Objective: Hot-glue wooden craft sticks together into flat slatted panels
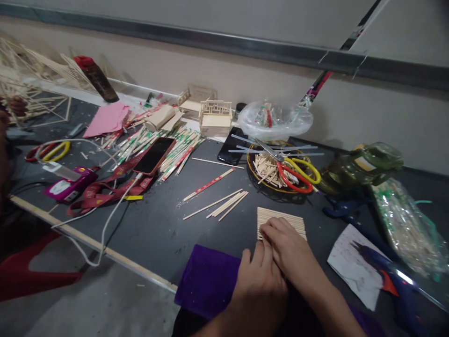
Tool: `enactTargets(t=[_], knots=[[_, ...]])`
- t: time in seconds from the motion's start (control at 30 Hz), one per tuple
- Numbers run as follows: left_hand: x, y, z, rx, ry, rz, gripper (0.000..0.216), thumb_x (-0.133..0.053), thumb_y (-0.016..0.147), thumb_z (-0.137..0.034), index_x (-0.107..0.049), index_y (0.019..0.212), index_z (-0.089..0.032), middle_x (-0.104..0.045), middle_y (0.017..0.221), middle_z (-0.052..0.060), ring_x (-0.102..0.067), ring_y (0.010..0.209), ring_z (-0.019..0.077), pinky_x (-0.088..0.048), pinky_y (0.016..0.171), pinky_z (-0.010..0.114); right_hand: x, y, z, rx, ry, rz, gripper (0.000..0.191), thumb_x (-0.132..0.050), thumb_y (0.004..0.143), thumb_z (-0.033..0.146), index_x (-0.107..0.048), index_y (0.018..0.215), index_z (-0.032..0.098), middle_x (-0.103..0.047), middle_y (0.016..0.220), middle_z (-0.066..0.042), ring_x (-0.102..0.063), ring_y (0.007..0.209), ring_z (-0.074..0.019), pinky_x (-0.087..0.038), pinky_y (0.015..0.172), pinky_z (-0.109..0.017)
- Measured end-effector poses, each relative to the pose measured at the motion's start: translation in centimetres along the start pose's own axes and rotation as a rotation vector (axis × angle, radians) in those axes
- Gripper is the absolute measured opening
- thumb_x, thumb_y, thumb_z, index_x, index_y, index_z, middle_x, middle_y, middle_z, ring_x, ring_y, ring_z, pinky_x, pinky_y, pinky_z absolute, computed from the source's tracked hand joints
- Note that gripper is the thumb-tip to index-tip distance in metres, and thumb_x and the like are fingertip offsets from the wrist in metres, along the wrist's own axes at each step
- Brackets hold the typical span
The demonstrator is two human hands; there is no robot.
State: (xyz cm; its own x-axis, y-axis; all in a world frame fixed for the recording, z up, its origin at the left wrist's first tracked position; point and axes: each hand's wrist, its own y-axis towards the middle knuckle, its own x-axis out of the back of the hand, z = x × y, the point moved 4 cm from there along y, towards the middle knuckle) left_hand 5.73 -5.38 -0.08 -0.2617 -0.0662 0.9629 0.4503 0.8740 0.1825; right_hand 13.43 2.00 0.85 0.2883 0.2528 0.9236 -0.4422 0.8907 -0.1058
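A flat panel of round wooden sticks (282, 216), laid tightly side by side, rests near the table's front edge. My right hand (286, 245) covers its lower part, fingers bent and pressed together on the sticks. Close against it, my left hand (261, 281) has its fingers curled at the panel's near left edge. Their fingertips meet there, and the part between them is hidden. Beneath my left hand lies a folded purple cloth (208, 281). Several loose sticks (226, 206) and a pair of chopsticks in a red-printed wrapper (208, 185) lie further left.
A basket of short stick pieces (268, 171) holds scissors (298, 175) and clear glue sticks on top. Rightward are a green jar (365, 164), blue-handled pliers (389, 271) and bagged chopsticks (403, 220). Phone (154, 157), power bank (72, 185) and miniature stick furniture (215, 117) lie leftward.
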Motion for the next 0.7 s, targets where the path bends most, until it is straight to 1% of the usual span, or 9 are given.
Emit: enactTargets(t=[0.17,0.23,0.33,0.5,0.6,0.7], knots=[[-0.1,-0.1,0.1,-0.014,0.01,-0.011,0.036,-0.044,0.092,-0.027,-0.059,0.12,-0.011,-0.054,0.128,0.019,-0.047,0.115,0.0318,-0.044,0.081,0.044,-0.2,0.2,-0.1,0.032,-0.033,-0.034,0.017,-0.047,0.089,0.012,-0.06,0.082,0.021,-0.057,0.087,-0.005,-0.049,0.088,-0.0209,-0.042,0.076,-0.032],[-0.2,-0.1,0.1,-0.01,0.015,-0.024,0.037,-0.045,0.092,-0.028,-0.059,0.12,-0.01,-0.055,0.127,0.018,-0.047,0.116,0.0314,-0.043,0.082,0.043,-0.1,0.1,-0.2,0.048,-0.009,-0.067,0.018,-0.047,0.088,0.012,-0.061,0.082,0.022,-0.058,0.086,-0.005,-0.05,0.087,-0.0205,-0.043,0.075,-0.032],[-0.2,-0.2,0.1,0.019,0.011,-0.047,0.042,-0.043,0.092,-0.03,-0.055,0.125,-0.007,-0.053,0.131,0.018,-0.045,0.119,0.0298,-0.042,0.086,0.042,-0.1,-0.4,-0.7,0.058,0.078,-0.109,0.021,-0.046,0.088,0.013,-0.065,0.087,0.022,-0.059,0.086,-0.005,-0.053,0.085,-0.02,-0.045,0.075,-0.032],[0.0,-0.1,0.2,0.046,0.003,-0.059,0.051,-0.04,0.094,-0.033,-0.046,0.135,-0.004,-0.05,0.136,0.017,-0.044,0.121,0.0286,-0.04,0.091,0.041,-0.1,-1.6,-1.6,-0.025,0.24,-0.146,0.026,-0.042,0.09,0.016,-0.067,0.096,0.022,-0.062,0.09,-0.006,-0.058,0.087,-0.019,-0.048,0.077,-0.032],[0.2,0.0,0.3,0.048,0.017,-0.056,0.05,-0.041,0.093,-0.034,-0.047,0.135,-0.005,-0.051,0.135,0.017,-0.045,0.119,0.0277,-0.04,0.09,0.04,-0.1,-2.1,-2.0,-0.073,0.254,-0.187,0.026,-0.041,0.091,0.017,-0.066,0.094,0.022,-0.063,0.091,-0.006,-0.059,0.087,-0.0195,-0.048,0.079,-0.034],[0.4,0.2,0.3,0.045,0.021,-0.038,0.052,-0.045,0.092,-0.036,-0.047,0.134,-0.006,-0.053,0.133,0.016,-0.048,0.112,0.0263,-0.042,0.086,0.039,-0.2,-2.1,-2.2,-0.075,0.256,-0.207,0.024,-0.043,0.09,0.018,-0.066,0.093,0.022,-0.063,0.09,-0.006,-0.059,0.085,-0.0196,-0.049,0.077,-0.033]])
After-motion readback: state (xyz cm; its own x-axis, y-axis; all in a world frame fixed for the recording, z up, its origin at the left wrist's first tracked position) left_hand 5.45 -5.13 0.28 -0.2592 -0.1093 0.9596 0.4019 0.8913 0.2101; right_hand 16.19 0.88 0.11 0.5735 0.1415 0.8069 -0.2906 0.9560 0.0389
